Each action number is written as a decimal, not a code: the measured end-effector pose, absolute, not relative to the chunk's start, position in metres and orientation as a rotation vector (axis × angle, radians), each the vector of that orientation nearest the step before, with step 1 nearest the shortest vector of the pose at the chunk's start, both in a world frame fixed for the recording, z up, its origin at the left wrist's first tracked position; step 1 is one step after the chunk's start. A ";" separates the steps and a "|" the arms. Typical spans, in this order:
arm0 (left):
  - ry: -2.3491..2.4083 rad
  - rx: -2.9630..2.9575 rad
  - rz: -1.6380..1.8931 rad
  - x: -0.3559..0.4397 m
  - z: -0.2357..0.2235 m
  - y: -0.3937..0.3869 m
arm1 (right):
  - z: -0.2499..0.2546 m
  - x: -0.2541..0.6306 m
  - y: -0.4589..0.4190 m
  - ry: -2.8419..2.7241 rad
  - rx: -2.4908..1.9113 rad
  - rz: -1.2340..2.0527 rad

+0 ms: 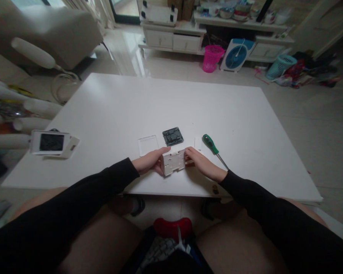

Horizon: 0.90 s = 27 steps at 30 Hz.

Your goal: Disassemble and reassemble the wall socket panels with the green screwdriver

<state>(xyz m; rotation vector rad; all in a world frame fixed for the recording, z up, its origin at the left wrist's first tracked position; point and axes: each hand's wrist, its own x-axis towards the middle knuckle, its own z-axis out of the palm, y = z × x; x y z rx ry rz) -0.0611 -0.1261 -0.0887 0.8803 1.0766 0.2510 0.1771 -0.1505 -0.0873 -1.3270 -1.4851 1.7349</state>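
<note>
Between my two hands is a white plastic box (174,163), tilted up above the table's near edge. My left hand (150,161) grips its left side, thumb on the top edge. My right hand (201,161) has its fingers closed on the right side. Just beyond the box lies a dark green circuit board (173,136). Left of the board is a clear, thin square cover (148,145). A screwdriver (210,144) with a green handle rests to the right, its shaft pointing toward my right wrist. A small white flat piece (197,143) sits beside it.
On the white table (174,99), a white device with a dark screen (51,142) lies at the left edge, over another white part. Past the table are a pink basket (213,58), a blue fan (236,56) and a white cabinet (185,42). Below me is something red (173,228).
</note>
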 end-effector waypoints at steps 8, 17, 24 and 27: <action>1.018 0.702 0.248 -0.065 -0.098 -0.117 | -0.087 0.172 -0.150 -1.461 -1.382 1.732; 0.970 1.108 0.358 -0.054 -0.081 -0.131 | -0.063 0.184 -0.147 -1.506 -1.373 1.797; 0.932 1.467 0.449 -0.054 -0.070 -0.136 | -0.047 0.201 -0.140 -1.755 -1.389 1.700; 0.937 1.504 0.603 -0.056 -0.072 -0.132 | -0.043 0.208 -0.136 -1.756 -1.409 1.527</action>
